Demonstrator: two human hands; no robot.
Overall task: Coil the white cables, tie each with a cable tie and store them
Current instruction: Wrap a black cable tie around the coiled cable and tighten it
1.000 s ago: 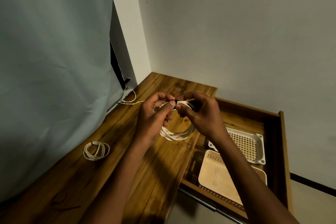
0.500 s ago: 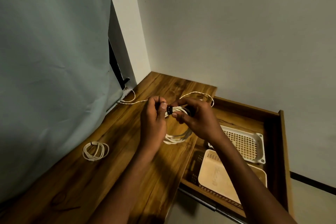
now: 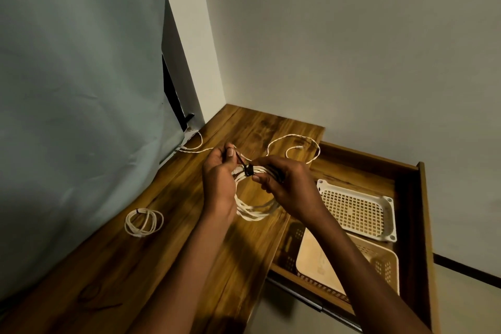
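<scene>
A wooden desk [image 3: 151, 266] runs along a curtain [image 3: 81, 89]; beside it an open drawer [image 3: 406, 198] holds two baskets [image 3: 357, 211]. Above the desk both hands meet on a white coil [image 3: 254, 211] — the left hand [image 3: 219, 179] pinches the black tie's [image 3: 248, 170] tail, the right hand [image 3: 284, 184] grips the coil at the tie. A tied coil [image 3: 143, 222] lies near the curtain.
</scene>
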